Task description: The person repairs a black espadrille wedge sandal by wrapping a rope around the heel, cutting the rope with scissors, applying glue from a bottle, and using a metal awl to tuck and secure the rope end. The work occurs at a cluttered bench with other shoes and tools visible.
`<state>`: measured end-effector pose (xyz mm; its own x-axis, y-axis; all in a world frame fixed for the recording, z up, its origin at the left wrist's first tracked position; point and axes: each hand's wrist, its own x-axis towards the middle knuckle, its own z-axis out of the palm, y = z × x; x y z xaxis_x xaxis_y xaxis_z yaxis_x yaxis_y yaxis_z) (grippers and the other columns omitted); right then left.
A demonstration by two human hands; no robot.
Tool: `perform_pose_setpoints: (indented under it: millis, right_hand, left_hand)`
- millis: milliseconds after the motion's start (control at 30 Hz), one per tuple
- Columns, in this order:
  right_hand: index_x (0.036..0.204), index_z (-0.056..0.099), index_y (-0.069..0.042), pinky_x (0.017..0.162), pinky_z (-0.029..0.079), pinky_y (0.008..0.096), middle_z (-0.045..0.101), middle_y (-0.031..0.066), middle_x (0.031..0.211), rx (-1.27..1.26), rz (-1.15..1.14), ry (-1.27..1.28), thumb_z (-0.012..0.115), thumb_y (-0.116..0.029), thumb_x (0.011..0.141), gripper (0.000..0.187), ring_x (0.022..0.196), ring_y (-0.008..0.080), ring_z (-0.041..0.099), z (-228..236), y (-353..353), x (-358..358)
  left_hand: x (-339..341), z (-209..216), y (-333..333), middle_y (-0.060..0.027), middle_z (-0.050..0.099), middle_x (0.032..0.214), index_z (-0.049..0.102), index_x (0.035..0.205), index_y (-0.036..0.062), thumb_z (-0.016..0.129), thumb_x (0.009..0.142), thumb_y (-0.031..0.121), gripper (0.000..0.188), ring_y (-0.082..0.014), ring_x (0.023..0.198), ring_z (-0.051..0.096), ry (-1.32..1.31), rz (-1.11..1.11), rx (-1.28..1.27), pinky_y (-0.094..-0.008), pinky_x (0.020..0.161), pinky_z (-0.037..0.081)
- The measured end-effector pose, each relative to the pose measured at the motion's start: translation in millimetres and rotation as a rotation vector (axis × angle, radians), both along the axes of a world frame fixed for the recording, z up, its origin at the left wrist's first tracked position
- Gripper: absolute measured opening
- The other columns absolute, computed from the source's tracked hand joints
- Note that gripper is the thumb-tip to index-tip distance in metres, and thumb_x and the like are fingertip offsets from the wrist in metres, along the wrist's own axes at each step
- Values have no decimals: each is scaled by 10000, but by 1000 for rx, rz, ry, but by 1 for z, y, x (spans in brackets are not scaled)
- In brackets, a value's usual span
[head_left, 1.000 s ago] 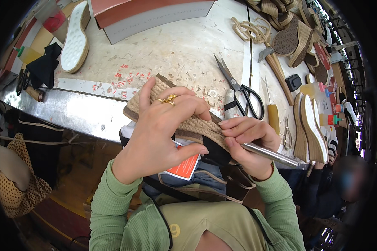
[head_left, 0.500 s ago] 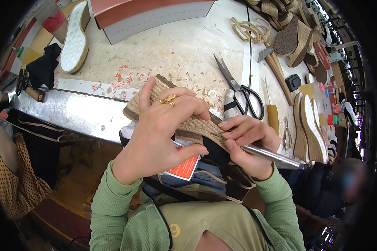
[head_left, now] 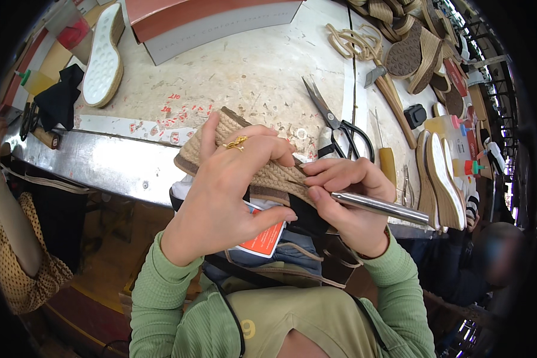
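Observation:
A wedge espadrille (head_left: 268, 180) with a braided tan rope sole side and black upper is held at the table's near edge, tilted sole-side up. My left hand (head_left: 215, 194) is closed around it, fingers over the sole and thumb on the near side. My right hand (head_left: 358, 200) grips an awl (head_left: 379, 206) with a round silver metal handle; its thin dark tip lies against the braid. My right fingertips rest close to the shoe. A red-and-white tag (head_left: 262, 240) hangs under it, partly hidden by my left hand.
Black-handled scissors (head_left: 340, 125), a hammer (head_left: 397, 110) and a yellow-handled awl (head_left: 387, 164) lie to the right. Loose soles (head_left: 441, 179) and piled shoes (head_left: 409, 56) are beyond. A shoebox (head_left: 215, 33) stands at the back; a white-topped sole (head_left: 101, 59) is left. Co-workers sit on both sides.
My right hand and the awl have shifted slightly left and up along the braid. The left hand stays on the shoe. At far left, a co-worker's arm has risen to the table edge.

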<state>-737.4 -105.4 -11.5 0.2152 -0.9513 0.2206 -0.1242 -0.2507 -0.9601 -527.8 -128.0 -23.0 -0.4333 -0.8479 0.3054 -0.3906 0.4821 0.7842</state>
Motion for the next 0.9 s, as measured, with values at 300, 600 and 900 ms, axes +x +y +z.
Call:
perform_pose_setpoints:
  millis: [300, 600, 900]
  right_hand:
    - [833, 568, 8, 883, 539, 368, 689, 147, 862, 21, -18, -141, 719, 110, 770, 193, 963, 260, 681, -3, -1, 1]
    - [835, 528, -19, 918, 507, 423, 691, 175, 877, 30, -6, -7, 716, 93, 771, 228, 969, 293, 663, 0, -1, 1]
    - [788, 522, -36, 879, 521, 432, 687, 164, 864, -185, 180, 199, 705, 90, 766, 224, 963, 296, 665, 1, -10, -10]
  left_hand:
    - [1, -3, 1, -51, 665, 1163, 592, 875, 113, 913, 554, 293, 488, -352, 1275, 533, -1, 55, -68, -613, 1143, 146]
    - [0, -2, 1, -45, 664, 1152, 594, 866, 116, 915, 550, 309, 490, -336, 1265, 540, -17, 52, -61, -620, 1134, 161]
    - [1, -3, 0, -43, 661, 1148, 603, 840, 114, 911, 547, 305, 466, -318, 1231, 557, -24, 49, -83, -609, 1124, 179]
